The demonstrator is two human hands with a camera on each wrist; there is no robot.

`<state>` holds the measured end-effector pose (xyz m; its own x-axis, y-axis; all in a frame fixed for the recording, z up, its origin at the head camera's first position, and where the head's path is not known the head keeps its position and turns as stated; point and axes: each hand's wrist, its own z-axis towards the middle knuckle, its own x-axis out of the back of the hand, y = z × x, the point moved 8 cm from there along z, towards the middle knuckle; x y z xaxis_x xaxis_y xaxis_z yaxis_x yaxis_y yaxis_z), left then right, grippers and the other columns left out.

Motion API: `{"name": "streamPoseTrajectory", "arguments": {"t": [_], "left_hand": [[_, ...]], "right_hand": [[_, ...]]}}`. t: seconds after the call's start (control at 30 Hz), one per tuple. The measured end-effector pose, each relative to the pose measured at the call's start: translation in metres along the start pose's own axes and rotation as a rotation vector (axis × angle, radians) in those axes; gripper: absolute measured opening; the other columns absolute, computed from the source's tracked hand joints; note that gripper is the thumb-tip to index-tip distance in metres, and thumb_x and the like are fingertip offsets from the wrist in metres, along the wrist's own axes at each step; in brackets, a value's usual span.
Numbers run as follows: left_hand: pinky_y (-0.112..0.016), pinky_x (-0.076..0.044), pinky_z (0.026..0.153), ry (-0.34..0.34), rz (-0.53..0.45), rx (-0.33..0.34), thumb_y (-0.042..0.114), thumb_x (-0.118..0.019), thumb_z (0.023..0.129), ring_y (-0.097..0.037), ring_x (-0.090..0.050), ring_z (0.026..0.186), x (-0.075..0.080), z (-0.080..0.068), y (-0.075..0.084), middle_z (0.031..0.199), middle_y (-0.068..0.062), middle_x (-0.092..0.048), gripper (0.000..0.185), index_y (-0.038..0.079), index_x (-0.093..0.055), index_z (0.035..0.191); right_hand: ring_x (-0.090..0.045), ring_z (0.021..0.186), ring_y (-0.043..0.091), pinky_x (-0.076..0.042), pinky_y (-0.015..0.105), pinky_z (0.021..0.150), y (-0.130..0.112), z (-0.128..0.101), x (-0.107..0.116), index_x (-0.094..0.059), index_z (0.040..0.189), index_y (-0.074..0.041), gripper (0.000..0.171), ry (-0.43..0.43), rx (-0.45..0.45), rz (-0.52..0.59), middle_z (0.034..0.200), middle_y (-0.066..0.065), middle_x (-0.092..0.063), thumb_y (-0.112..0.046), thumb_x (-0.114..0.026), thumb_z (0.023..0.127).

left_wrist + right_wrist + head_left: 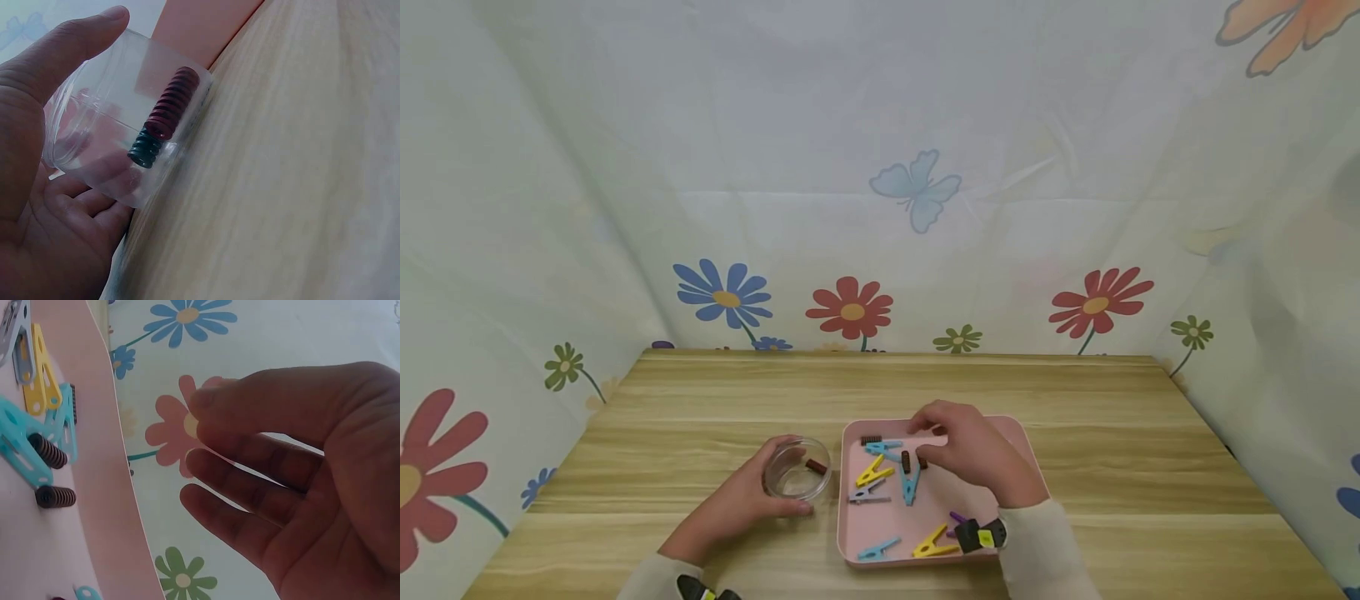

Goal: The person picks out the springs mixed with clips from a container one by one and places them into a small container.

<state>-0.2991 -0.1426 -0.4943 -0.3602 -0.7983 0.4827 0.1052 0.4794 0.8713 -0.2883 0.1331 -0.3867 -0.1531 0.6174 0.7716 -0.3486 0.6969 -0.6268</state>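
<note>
My left hand (747,498) grips a clear plastic jar (788,488) just left of the pink tray (872,527). Inside the jar, the left wrist view shows a dark red coil spring (174,100) and a dark green coil spring (145,149). My right hand (973,450) hovers over the tray's far part, fingers loosely bent, with nothing seen between them. Close to its fingertips lie dark springs (56,496) beside a light blue clothespin (910,490). Another dark spring (871,439) is near the tray's far left corner.
Several more clothespins lie in the tray: a yellow one (871,473), a grey one (867,494), a blue one (878,550) and another yellow one (932,543) by the near edge. The wooden table (1150,483) meets a flowered cloth backdrop (790,208) behind.
</note>
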Motion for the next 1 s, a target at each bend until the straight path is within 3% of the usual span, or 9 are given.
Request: {"name": "streamPoseTrajectory", "arguments": {"t": [0.07,0.27,0.37,0.57,0.8,1.0], "left_hand": [[-0.051,-0.034,0.11,-0.005,-0.009,-0.006,0.038,-0.086,0.07,-0.027,-0.042,0.139,0.0,0.0,0.001,0.146,-0.006,-0.047,0.09,0.03,-0.033,0.141],[-0.053,-0.035,0.11,-0.009,-0.014,-0.017,0.037,-0.086,0.07,-0.028,-0.042,0.139,-0.001,-0.001,0.002,0.146,-0.008,-0.047,0.09,0.029,-0.033,0.141],[-0.052,-0.035,0.11,-0.006,-0.02,-0.012,0.037,-0.087,0.069,-0.027,-0.042,0.139,-0.001,-0.001,0.001,0.146,-0.007,-0.047,0.089,0.029,-0.034,0.141],[-0.052,-0.035,0.109,-0.003,-0.012,-0.015,0.037,-0.087,0.069,-0.028,-0.043,0.138,0.0,-0.001,0.003,0.146,-0.007,-0.048,0.09,0.029,-0.034,0.141],[-0.053,-0.034,0.11,-0.011,-0.004,-0.027,0.037,-0.086,0.07,-0.029,-0.042,0.139,-0.001,-0.001,0.003,0.147,-0.009,-0.047,0.089,0.029,-0.033,0.141],[-0.053,-0.034,0.11,0.004,-0.004,-0.006,0.039,-0.087,0.068,-0.027,-0.042,0.139,0.0,0.0,0.0,0.146,-0.006,-0.047,0.09,0.032,-0.033,0.14]], "right_hand": [[-0.062,0.105,0.025,-0.052,0.043,0.091,0.002,0.0,0.001,-0.069,0.1,-0.022,0.015,-0.01,-0.01,-0.006,0.106,-0.007,-0.067,-0.02,-0.074,0.086],[-0.061,0.101,0.025,-0.053,0.028,0.065,0.012,-0.003,0.001,-0.069,0.102,-0.023,0.018,-0.056,-0.084,-0.002,0.108,-0.001,-0.068,-0.014,-0.072,0.086],[-0.061,0.094,0.023,-0.052,0.027,0.058,0.017,-0.003,0.0,-0.069,0.103,-0.021,0.019,-0.072,-0.117,-0.001,0.11,0.003,-0.068,-0.012,-0.072,0.085],[-0.06,0.093,0.02,-0.051,0.028,0.062,0.024,-0.003,0.001,-0.069,0.099,-0.024,0.018,-0.073,-0.154,-0.061,0.107,0.0,-0.069,-0.013,-0.072,0.084],[-0.059,0.067,0.01,-0.046,0.031,0.066,0.032,-0.004,0.001,-0.069,0.098,-0.024,0.019,-0.084,-0.205,-0.11,0.109,0.001,-0.069,-0.011,-0.072,0.084],[-0.056,0.079,0.01,-0.044,0.035,0.075,0.038,-0.004,0.001,-0.069,0.096,-0.024,0.019,-0.072,-0.244,-0.162,0.102,-0.004,-0.069,-0.013,-0.075,0.082]]}}
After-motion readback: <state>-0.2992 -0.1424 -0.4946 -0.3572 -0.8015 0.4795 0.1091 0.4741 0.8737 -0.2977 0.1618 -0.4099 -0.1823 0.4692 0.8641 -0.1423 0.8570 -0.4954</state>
